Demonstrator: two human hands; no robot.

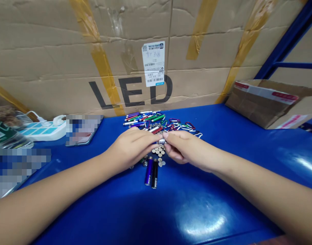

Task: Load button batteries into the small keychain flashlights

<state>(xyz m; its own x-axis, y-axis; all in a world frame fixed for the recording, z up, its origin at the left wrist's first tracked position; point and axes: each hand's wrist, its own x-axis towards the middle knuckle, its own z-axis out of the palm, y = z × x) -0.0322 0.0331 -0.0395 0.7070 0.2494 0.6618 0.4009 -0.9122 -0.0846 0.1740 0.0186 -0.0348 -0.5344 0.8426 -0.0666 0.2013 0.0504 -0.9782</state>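
My left hand and my right hand meet over the middle of the table. Both pinch a small silver cylinder between their fingertips; it looks like stacked button cells, though the fingers hide part of it. Loose button cells lie just below the hands. Nearer to me, a blue-purple flashlight tube and a black flashlight tube rest side by side. Small metal parts sit partly hidden under my left hand.
Behind the hands lie a pile of coloured mini flashlights and several carabiner clips. A phone and a white power strip are at left. An open cardboard box stands right; a large carton walls the back.
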